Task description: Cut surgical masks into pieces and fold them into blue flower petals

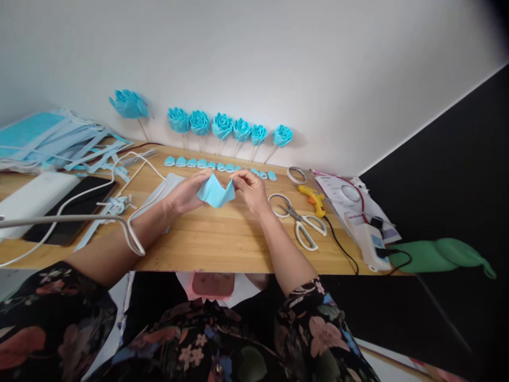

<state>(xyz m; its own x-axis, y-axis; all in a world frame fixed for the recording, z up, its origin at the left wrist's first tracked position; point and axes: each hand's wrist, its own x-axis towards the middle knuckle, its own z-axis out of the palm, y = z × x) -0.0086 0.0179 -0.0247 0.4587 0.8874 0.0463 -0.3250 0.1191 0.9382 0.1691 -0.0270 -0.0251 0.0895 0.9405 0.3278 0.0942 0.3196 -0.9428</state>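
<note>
Fabric piece (218,197), light blue, hangs between a person's two bare hands above a wooden table (222,241) in the head view: the left hand (190,190) clasps one edge between thumb and fingers, its palm half open, while the thumb and fingertips of the right hand (252,191) pinch the opposite corner. An uneven pull could crease or stretch the thin sheet, and a loose pinch could let the corner slip. Knuckles brushing the table's far side might knock the row of blue petals (181,162) out of line; a swing of the right forearm might nudge the scissors (295,214) or snag the cord (338,241) of the yellow glue gun (314,199). Counted here: one fabric piece in hand, seven blue flowers (221,126) on stems along the wall (246,63), at least eleven petals, with others possibly hidden by the fingers, one pair of scissors and one glue gun.
</note>
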